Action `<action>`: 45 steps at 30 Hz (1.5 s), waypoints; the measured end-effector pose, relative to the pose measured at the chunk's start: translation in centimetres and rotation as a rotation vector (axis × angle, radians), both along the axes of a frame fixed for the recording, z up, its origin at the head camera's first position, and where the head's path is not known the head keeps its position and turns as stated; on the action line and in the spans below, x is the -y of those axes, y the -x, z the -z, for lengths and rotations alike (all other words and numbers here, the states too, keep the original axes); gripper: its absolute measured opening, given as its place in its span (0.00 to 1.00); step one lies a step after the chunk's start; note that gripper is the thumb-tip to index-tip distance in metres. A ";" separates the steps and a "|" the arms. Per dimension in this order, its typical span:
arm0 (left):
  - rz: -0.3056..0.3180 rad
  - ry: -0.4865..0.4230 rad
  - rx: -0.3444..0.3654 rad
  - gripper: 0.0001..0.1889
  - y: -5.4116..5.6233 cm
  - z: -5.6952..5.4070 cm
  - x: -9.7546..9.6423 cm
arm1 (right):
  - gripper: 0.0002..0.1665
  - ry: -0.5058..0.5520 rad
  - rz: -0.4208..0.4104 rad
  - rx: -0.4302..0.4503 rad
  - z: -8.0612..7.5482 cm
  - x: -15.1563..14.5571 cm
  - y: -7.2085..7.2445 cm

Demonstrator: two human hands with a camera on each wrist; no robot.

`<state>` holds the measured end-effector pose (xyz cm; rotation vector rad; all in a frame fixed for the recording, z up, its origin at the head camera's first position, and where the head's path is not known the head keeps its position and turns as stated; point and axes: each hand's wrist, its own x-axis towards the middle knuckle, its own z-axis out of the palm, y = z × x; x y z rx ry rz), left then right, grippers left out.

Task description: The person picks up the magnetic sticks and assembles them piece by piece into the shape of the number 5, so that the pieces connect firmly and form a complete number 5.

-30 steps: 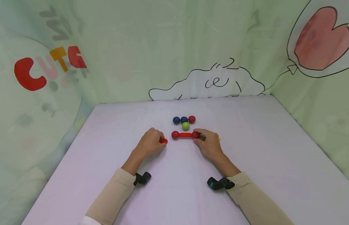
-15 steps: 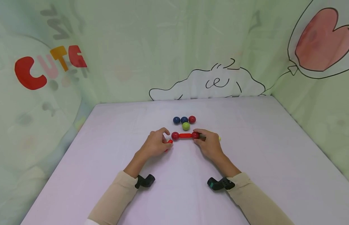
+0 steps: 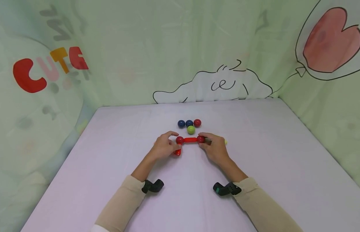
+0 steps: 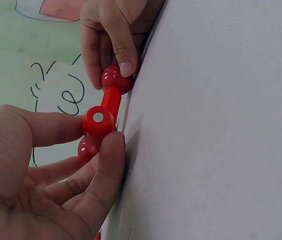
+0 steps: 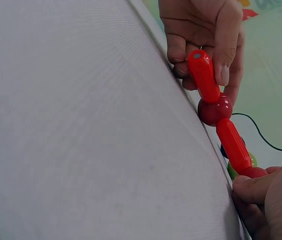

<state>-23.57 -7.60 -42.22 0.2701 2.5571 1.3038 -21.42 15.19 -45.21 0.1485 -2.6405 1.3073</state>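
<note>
My left hand (image 3: 163, 147) pinches a red magnetic rod (image 3: 178, 151) between thumb and fingers. The rod's far end meets the left red ball (image 3: 180, 140), and a silvery disc shows on its near end in the left wrist view. A second red rod (image 3: 190, 140) links that ball to the right red ball (image 3: 200, 139). With thumb and fingertips, my right hand (image 3: 216, 148) grips the right ball. From the right wrist view, the first rod (image 5: 204, 75), the left ball (image 5: 214, 110) and the second rod (image 5: 233, 145) form a bent chain.
Just behind the chain lie two dark blue balls (image 3: 181, 123), another red ball (image 3: 197, 122) and a green ball (image 3: 191, 130). A yellow piece (image 3: 225, 141) peeks out behind my right hand. White cloth covers the table (image 3: 255, 154); printed curtains (image 3: 124, 64) surround it.
My left hand has moved right and turned its rod to point toward me, bringing it against the left red ball. My right hand has kept its place on the right ball.
</note>
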 end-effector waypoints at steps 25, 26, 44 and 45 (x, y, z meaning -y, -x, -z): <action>-0.063 -0.167 0.030 0.17 0.8 0.8 -0.2 | 0.30 -0.012 -0.006 0.083 -0.8 0.7 0.0; -0.066 -0.168 0.022 0.16 0.8 0.9 -0.2 | 0.30 -0.017 -0.007 0.083 -0.9 0.8 0.0; -0.037 -0.214 -0.010 0.14 1.2 1.3 0.1 | 0.26 -0.299 -0.083 0.083 -3.9 -0.3 2.4; -0.036 -0.213 -0.008 0.14 1.2 1.3 0.2 | 0.27 -0.306 -0.084 0.084 -4.0 -0.4 2.6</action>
